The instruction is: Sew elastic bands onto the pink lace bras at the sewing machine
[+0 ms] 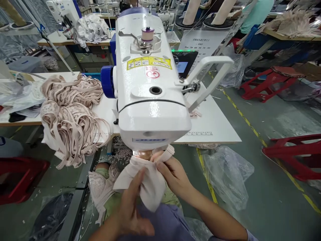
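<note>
A pale beige bra (152, 187) hangs under the head of the white sewing machine (152, 117), its upper edge at the metal part below the head. My right hand (175, 174) pinches a folded band at the bra's upper right between thumb and fingers. My left hand (130, 209) is on the near left side, slightly blurred. Its outstretched fingers touch the front of the cloth, and its thumb stands apart. The machine's head hides the needle area. A lace bra cup (99, 185) hangs over the lap at the left.
A heap of beige lace and straps (72, 117) lies on the left table and spills over its edge. The white tabletop (213, 124) extends right of the machine. Red stools (296, 154) and a clear plastic bag (228, 177) are on the floor at the right.
</note>
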Motion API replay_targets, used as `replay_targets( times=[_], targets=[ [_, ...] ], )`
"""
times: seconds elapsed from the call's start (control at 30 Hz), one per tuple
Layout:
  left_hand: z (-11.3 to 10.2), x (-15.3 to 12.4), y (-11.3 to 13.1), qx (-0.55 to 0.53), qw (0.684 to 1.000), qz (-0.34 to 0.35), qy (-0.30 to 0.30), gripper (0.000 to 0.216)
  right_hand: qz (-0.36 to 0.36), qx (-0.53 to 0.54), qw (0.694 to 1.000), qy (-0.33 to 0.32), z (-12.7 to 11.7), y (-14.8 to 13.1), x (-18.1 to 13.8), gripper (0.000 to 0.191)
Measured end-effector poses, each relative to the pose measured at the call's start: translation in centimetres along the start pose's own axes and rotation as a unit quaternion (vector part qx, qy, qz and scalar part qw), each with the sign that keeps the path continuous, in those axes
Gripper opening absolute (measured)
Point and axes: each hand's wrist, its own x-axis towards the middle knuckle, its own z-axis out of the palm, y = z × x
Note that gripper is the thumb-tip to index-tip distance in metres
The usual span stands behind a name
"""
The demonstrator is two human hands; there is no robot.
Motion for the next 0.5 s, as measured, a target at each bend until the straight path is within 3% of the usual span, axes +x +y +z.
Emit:
replay_targets(
  times=[0.07, 0.17, 0.27, 0.37, 0.43, 0.5],
  targets=[
    [-0.5, 1.1, 0.1, 0.096, 0.995, -0.019, 0.005, 0.103, -0.006, -0.087, 0.996, 0.025, 0.3, 1.0, 1.1, 0.019],
    [-0.9, 2.7, 0.2, 0.194, 0.975, -0.104, 0.001, 0.09, 0.01, -0.142, 0.986, 0.083, 0.9, 2.7, 2.3, 0.01],
    [-1.0, 3.7, 0.3, 0.222, 0.961, -0.165, 0.005, 0.075, 0.07, -0.025, 0.992, 0.105, 1.2, 4.0, 3.1, 0.011],
    [-1.1, 4.0, 0.2, 0.238, 0.956, -0.17, 0.02, 0.064, 0.145, 0.144, 0.977, 0.064, 1.2, 4.6, 3.8, 0.021],
    [-1.2, 4.0, 0.2, 0.26, 0.951, -0.167, 0.018, 0.061, 0.158, 0.164, 0.972, 0.052, 0.9, 4.6, 4.5, 0.019],
    [-1.4, 4.2, 0.4, 0.285, 0.944, -0.165, 0.011, 0.061, 0.128, 0.101, 0.985, 0.061, 0.4, 4.6, 5.2, 0.018]
  ],
)
